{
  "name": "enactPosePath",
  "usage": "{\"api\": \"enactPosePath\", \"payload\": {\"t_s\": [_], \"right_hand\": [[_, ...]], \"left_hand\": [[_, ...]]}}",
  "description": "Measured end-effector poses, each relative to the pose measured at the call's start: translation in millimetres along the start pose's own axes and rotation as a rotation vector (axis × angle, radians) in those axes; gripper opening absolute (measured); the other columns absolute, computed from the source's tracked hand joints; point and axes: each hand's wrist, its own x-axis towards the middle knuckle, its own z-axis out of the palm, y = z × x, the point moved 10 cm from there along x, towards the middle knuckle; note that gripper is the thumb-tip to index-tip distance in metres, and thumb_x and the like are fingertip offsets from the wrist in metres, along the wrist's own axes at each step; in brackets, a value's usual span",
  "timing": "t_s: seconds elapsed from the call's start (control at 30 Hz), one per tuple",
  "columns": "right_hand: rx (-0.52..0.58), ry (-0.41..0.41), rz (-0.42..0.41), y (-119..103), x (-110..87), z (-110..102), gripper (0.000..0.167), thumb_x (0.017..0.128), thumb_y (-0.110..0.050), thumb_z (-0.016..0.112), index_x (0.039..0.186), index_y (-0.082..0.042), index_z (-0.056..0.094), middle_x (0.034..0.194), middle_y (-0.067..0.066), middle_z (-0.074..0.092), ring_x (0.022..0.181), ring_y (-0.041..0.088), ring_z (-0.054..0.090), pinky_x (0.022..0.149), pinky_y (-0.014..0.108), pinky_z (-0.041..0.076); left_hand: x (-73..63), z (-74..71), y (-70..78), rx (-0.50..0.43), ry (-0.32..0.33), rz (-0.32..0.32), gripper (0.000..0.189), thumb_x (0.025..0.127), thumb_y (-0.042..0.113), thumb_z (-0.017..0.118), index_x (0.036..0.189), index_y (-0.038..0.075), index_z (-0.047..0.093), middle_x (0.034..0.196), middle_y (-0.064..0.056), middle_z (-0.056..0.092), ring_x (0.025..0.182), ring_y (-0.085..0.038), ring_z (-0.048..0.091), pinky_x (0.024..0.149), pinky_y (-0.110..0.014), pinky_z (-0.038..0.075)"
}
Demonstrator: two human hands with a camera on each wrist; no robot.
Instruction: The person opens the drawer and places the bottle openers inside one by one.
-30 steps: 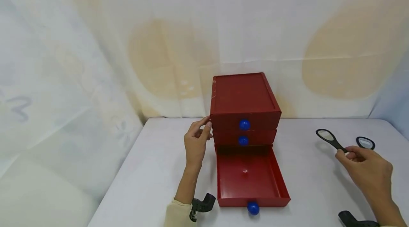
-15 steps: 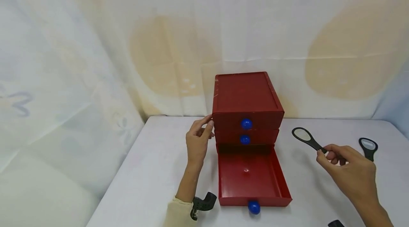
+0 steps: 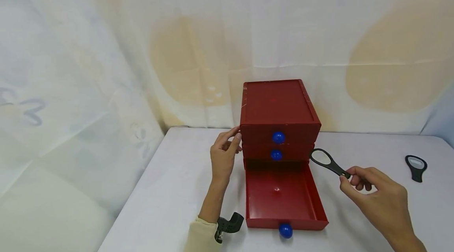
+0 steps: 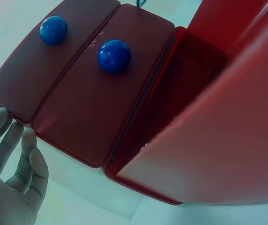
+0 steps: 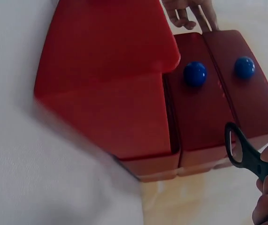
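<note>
A red drawer unit (image 3: 276,104) with blue knobs stands on the table, its bottom drawer (image 3: 276,208) pulled out and bare inside. My left hand (image 3: 222,159) touches the unit's left side near the top with its fingertips; in the left wrist view those fingertips (image 4: 16,125) meet the edge of the upper drawer fronts. My right hand (image 3: 383,199) pinches the handle end of a black magnifying glass (image 3: 333,166) between thumb and fingers. Its round lens end points left, overlapping the unit's right side in the head view. The upper two drawers are closed.
A second black magnifying glass (image 3: 415,174), shorter looking, lies on the white table (image 3: 170,189) at the far right. Behind the table hangs a patterned curtain (image 3: 198,59). A blue knob (image 3: 285,230) sticks out from the open drawer's front.
My right hand has carried the magnifying glass left, up to the drawer unit's right side. The second magnifying glass has come into full view. My left hand stays on the unit.
</note>
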Motion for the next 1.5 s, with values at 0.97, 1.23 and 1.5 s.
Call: {"api": "enactPosePath", "payload": {"t_s": [0.97,1.23,1.5], "right_hand": [[-0.047,-0.319,-0.089,-36,-34.9,57,0.030,0.069,-0.010,0.092,0.092,-0.015,0.073,0.076,-0.012,0.050,0.069,0.008,0.047,0.052,0.019,0.045],[-0.156,-0.214,-0.070,-13,-6.3,25,0.026,0.072,-0.012,0.089,0.093,-0.010,0.074,0.073,-0.008,0.050,0.069,0.009,0.043,0.051,0.014,0.037],[-0.290,-0.194,0.048,63,11.7,9,0.023,0.080,-0.016,0.083,0.090,0.002,0.073,0.069,-0.001,0.056,0.062,0.011,0.049,0.046,0.022,0.035]], "left_hand": [[-1.0,7.9,5.7,-0.017,0.003,0.010,0.026,0.095,0.016,0.071,0.121,0.012,0.074,0.101,-0.009,0.065,0.065,-0.030,0.061,0.064,-0.023,0.051],[-0.1,7.0,4.0,-0.012,-0.014,0.018,0.028,0.094,0.031,0.072,0.120,0.021,0.075,0.102,-0.005,0.064,0.065,-0.020,0.062,0.066,-0.025,0.053],[-1.8,-1.3,4.2,0.000,-0.012,-0.003,0.028,0.094,0.031,0.072,0.120,0.022,0.075,0.101,-0.006,0.064,0.067,-0.027,0.062,0.067,-0.025,0.052]]}}
